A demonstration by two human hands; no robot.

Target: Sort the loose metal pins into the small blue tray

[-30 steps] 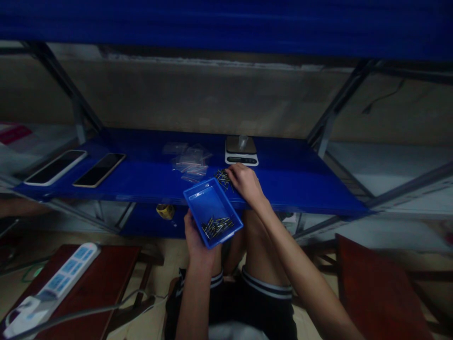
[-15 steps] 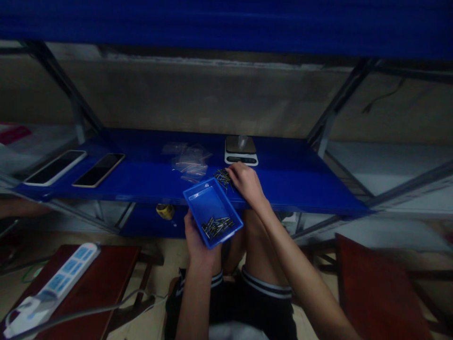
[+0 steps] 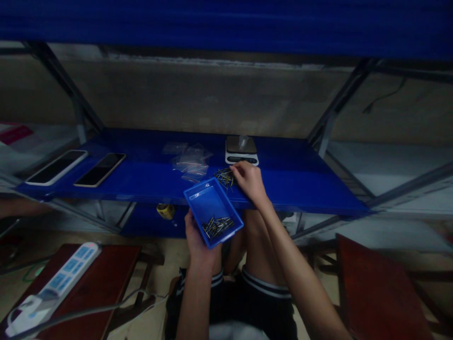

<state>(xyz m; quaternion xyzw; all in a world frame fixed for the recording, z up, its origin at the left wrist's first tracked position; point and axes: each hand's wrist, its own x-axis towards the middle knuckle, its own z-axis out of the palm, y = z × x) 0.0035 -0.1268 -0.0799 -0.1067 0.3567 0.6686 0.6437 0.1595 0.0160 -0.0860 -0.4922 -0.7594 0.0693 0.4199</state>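
My left hand [image 3: 198, 245] grips a small blue tray [image 3: 208, 200] from below, held tilted at the front edge of the blue shelf [image 3: 148, 177]. Several small dark metal pins [image 3: 216, 225] lie in the tray's near corner. My right hand [image 3: 250, 182] rests on the shelf, fingers curled beside a loose pile of the same pins [image 3: 225, 176] just right of the tray's far end. Whether those fingers hold any pins is hidden.
A small digital scale [image 3: 241, 150] stands behind the pile. Clear plastic bags [image 3: 189, 160] lie to its left. Two phones [image 3: 76, 169] lie at the shelf's left end. A power strip [image 3: 62, 278] rests on a red stool at lower left; another red stool [image 3: 375, 288] is at right.
My right hand has shifted slightly right and back along the shelf, uncovering more of the pin pile. The tray and left hand have barely moved.
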